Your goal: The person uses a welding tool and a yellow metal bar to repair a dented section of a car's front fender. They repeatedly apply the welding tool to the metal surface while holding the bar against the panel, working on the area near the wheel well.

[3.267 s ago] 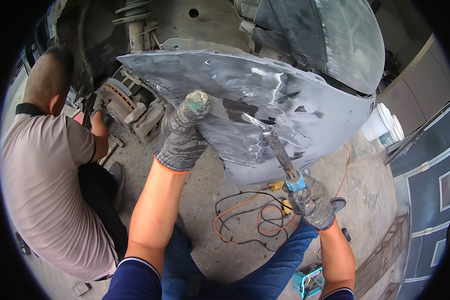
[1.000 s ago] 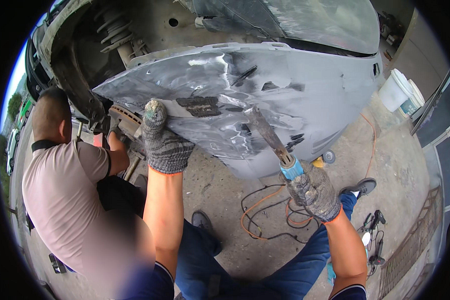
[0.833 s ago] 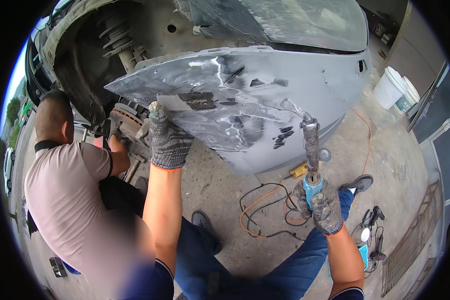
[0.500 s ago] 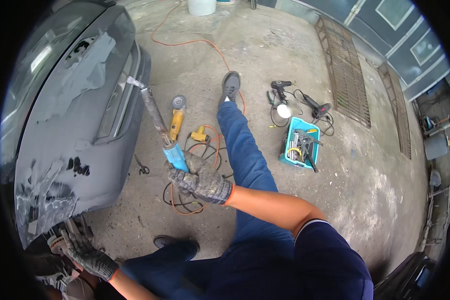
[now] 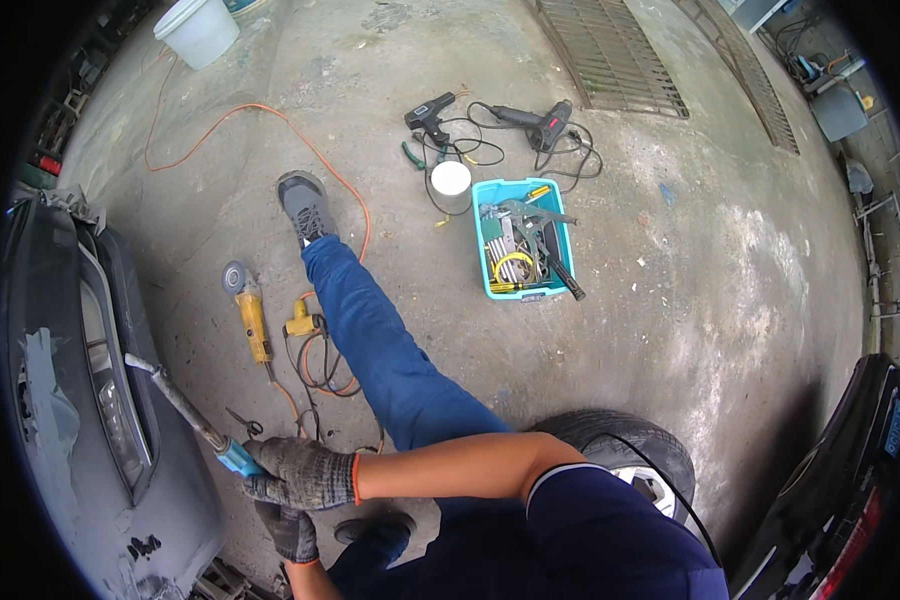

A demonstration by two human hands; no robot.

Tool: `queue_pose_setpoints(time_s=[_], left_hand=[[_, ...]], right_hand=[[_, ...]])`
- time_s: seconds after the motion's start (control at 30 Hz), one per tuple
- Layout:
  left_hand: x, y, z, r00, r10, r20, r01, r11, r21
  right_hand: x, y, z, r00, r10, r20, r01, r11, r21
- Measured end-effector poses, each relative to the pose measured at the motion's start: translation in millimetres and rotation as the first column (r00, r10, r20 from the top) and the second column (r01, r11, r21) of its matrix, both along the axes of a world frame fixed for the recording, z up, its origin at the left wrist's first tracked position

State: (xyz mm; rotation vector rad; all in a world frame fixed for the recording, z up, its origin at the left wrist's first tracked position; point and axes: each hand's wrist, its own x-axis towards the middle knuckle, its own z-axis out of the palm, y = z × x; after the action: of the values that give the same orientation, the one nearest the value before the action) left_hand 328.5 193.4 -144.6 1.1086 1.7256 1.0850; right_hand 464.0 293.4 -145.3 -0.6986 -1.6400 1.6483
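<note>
My right hand, in a grey knit glove with an orange cuff, is closed around the blue handle of a soldering iron. Its long metal shaft reaches up and left to a bent, pale tip beside the lamp opening of a grey car bumper. The bumper has patchy filler on it. Just below the right hand is my gloved left hand. Its fingers are largely hidden behind the right one, so their grip does not show.
A yellow angle grinder, scissors and an orange cord lie on the concrete. A turquoise bin holds tools, near two heat guns and a white lid. A wheel lies right of my legs.
My view has swung right. The left hand has come away from the bumper's lower edge to beside the right hand. The right hand still holds the soldering iron, now lower in view.
</note>
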Motion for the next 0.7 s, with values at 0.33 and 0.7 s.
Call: queue_pose_setpoints(time_s=[0.33,0.7], left_hand=[[9,26,-7,0.989,0.142,-0.048,-0.147,0.982,-0.121],[17,20,3,0.985,0.144,-0.098,-0.157,0.979,-0.130]], right_hand=[[279,160,-237,0.163,-0.649,0.743,0.800,0.528,0.285],[316,185,-328,0.325,-0.093,0.941,0.567,0.815,-0.115]])
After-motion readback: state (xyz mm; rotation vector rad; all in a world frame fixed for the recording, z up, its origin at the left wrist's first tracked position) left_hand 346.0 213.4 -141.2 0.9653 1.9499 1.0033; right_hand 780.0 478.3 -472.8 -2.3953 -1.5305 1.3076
